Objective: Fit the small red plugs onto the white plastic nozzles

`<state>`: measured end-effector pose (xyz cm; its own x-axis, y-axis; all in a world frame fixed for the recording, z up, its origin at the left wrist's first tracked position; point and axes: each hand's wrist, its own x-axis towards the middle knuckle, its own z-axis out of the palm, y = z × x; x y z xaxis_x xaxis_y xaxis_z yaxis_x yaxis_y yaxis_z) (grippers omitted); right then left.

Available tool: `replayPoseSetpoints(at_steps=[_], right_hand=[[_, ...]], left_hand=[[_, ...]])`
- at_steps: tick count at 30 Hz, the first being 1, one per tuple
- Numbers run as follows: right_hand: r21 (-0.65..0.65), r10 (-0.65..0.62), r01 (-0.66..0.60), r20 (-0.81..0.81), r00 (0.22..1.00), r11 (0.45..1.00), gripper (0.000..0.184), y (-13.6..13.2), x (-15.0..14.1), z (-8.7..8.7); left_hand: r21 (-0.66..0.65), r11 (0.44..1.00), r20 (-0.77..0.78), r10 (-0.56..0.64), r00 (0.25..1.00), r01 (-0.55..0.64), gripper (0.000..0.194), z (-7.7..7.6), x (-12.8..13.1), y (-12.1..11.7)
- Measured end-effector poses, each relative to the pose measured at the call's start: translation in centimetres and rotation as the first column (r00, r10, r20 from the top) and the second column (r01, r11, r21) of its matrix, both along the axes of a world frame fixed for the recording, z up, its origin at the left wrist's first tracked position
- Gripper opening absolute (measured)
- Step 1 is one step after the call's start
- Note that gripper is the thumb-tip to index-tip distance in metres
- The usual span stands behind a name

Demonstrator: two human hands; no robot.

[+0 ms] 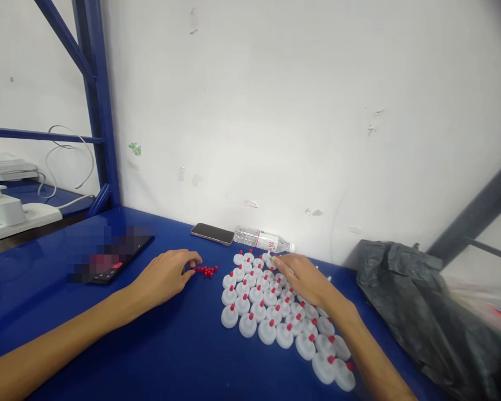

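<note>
My left hand (172,274) hovers at the left edge of a small pile of red caps (207,272). Its thumb and forefinger are curved, with a gap between them, and nothing shows in the gap. On the right, my right hand (304,277) reaches over a group of white domed lids with nozzles (268,332), most tipped with red caps. Its fingertips are closed at a white nozzle lid (268,258) in the back row, whose tip looks white. My right hand and forearm hide part of the group. A few bare white tips show behind that hand.
A phone (212,233) and a clear plastic bottle (256,238) lie along the wall. Another dark device (121,259), partly blurred, rests at left. A black plastic bag (401,301) slumps at the right edge of the blue table (171,356). A blue post (96,106) stands back left.
</note>
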<state>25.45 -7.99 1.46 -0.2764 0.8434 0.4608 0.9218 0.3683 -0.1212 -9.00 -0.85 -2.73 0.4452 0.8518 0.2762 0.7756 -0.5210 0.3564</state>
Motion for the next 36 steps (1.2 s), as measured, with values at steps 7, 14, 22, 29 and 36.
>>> replayPoseSetpoints(at_steps=[7, 14, 22, 29, 36], right_hand=[[0.268, 0.013, 0.016, -0.107, 0.994, 0.963, 0.012, -1.0, -1.9, 1.9], [0.280, 0.307, -0.337, 0.147, 0.940, 0.899, 0.017, -2.5, -8.5, 0.3], [0.238, 0.327, -0.369, 0.199, 0.924, 0.899, 0.028, -3.5, -11.4, -0.8], [0.273, 0.330, -0.361, 0.155, 0.931, 0.892, 0.026, -3.5, -11.8, -1.0], [0.198, 0.305, -0.303, 0.022, 0.952, 0.932, 0.045, -3.5, -11.4, -1.0]], left_hand=[[0.244, 0.966, 0.165, -0.124, 0.978, 0.081, 0.025, 1.5, 0.8, -2.0], [0.310, 0.916, 0.103, -0.298, 0.949, 0.254, 0.015, 1.8, 1.6, -3.8], [0.200, 0.883, 0.004, -0.434, 0.901, 0.425, 0.011, 1.3, 1.9, -4.6], [0.227, 0.880, 0.048, -0.437, 0.898, 0.417, 0.025, 0.7, 2.4, -4.9], [0.261, 0.903, 0.135, -0.386, 0.913, 0.343, 0.023, 1.4, 2.2, -4.8]])
